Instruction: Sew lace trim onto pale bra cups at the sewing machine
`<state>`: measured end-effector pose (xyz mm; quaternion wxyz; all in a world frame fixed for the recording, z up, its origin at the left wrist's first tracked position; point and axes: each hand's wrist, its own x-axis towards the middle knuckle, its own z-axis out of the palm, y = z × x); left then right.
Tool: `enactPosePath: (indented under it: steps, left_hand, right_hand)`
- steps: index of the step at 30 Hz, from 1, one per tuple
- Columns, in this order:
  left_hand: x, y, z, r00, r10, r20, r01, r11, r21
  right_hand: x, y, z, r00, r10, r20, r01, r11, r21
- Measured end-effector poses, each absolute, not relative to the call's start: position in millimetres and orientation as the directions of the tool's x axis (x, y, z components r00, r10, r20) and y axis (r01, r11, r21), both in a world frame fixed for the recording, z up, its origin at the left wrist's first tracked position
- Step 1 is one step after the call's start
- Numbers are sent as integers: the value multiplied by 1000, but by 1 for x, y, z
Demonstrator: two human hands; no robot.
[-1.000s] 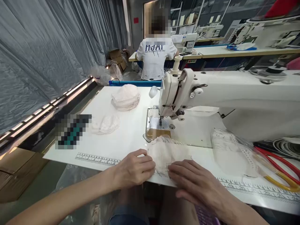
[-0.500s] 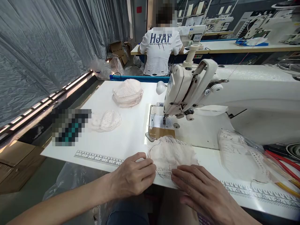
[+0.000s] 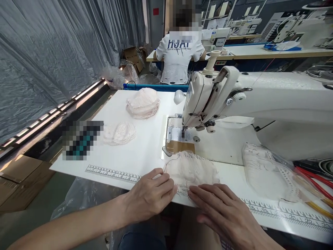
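A pale pink lace fabric piece (image 3: 191, 170) lies flat at the table's front edge, just before the sewing machine's needle plate (image 3: 179, 134). At its left edge, my left hand (image 3: 156, 191) is closed, fingers curled and pinching the fabric border. My right hand (image 3: 221, 205) rests on the lower right of the piece, its fingers stretched out flat. Loose thread runs along the fabric's left side and between the hands. The presser foot (image 3: 183, 132) of the white sewing machine (image 3: 208, 97) stands beyond the fabric, apart from it.
A stack of pale pink pieces (image 3: 143, 103) and a single lace piece (image 3: 121, 133) lie on the left of the table. More lace fabric (image 3: 267, 173) is at right, beside red-handled tools (image 3: 314, 182). A co-worker (image 3: 179, 55) sits ahead at another table.
My left hand has shifted slightly right, and my right hand slightly left, bringing them closer together. The fabric has hardly moved; the whole view has shifted a little.
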<state>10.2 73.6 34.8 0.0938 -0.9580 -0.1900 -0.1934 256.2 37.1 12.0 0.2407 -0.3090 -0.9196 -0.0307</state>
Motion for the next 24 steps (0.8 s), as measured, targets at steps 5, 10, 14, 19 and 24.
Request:
enactPosePath:
  steps: [5, 10, 14, 19, 24]
  left_hand:
    - [13, 73, 36, 853, 310, 421, 368, -928, -62]
    - [14, 73, 32, 870, 287, 402, 342, -937, -71]
    - [13, 72, 30, 865, 299, 402, 353, -933, -66]
    - [13, 72, 29, 864, 298, 406, 354, -933, -68]
    - [13, 73, 30, 858, 290, 423, 352, -933, -74]
  right_hand:
    - [253, 38, 15, -685, 545, 483, 591, 804, -69]
    - [254, 37, 14, -680, 556, 478, 608, 792, -57]
    - [257, 36, 17, -666, 565, 487, 613, 786, -73]
    - [248, 35, 21, -667, 536, 517, 587, 806, -78]
    - [236, 35, 15, -676, 512, 531, 538, 834, -121]
